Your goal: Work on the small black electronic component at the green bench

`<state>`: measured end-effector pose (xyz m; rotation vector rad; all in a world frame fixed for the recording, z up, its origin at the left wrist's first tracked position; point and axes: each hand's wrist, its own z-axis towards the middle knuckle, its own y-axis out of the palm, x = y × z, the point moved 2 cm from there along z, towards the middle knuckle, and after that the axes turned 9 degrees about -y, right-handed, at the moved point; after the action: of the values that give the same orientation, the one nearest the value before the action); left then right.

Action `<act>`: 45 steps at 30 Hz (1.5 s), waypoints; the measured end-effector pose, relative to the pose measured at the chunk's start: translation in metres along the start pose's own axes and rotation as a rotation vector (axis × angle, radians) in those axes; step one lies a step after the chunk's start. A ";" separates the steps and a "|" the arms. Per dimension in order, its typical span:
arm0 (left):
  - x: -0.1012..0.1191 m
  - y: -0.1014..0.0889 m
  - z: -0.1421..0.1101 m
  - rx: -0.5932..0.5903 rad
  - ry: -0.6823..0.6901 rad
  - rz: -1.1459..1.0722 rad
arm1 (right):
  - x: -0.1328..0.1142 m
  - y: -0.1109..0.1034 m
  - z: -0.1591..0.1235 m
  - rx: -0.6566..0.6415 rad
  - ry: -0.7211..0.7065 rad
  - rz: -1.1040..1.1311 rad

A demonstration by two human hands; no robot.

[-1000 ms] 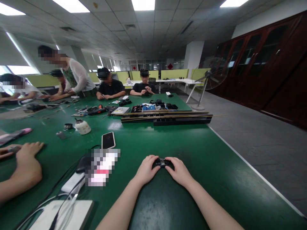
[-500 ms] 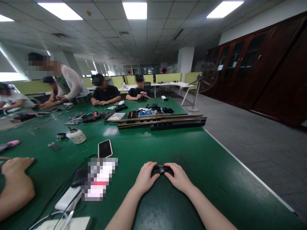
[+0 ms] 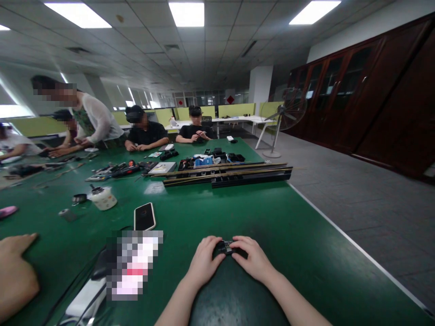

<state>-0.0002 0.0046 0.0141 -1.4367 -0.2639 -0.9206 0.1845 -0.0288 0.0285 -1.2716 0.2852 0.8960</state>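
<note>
Both my hands rest on the green table near its front edge, pinching a small black part between them. My left hand grips its left end with curled fingers. My right hand holds the right end the same way. Most of the part is hidden by my fingers, so I cannot make out its shape.
A phone lies to the left of my hands, and beyond it a white pot. Long black rails cross the table's middle. Another person's hand lies at the left edge. Several people sit at the far end. A fan stands on the floor at right.
The view has tilted up and turned a little right, so everything sits lower and further left in the picture. My hands keep the same grip on the black part.
</note>
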 end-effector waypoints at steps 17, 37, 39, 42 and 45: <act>0.001 -0.001 0.000 -0.004 0.016 -0.018 | -0.001 0.000 0.000 -0.020 0.004 -0.016; -0.002 0.001 0.000 -0.033 0.015 -0.012 | 0.005 0.004 0.000 -0.045 -0.009 -0.033; -0.003 0.001 0.000 -0.028 0.011 -0.011 | 0.006 0.004 0.000 -0.040 -0.008 -0.026; -0.002 0.001 0.000 -0.021 0.022 -0.002 | 0.006 0.004 0.001 -0.033 0.001 -0.007; -0.001 0.000 0.001 -0.010 0.027 0.000 | 0.006 0.002 0.001 -0.020 0.020 0.023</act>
<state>-0.0009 0.0056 0.0133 -1.4320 -0.2396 -0.9418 0.1869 -0.0248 0.0236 -1.2986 0.3085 0.9082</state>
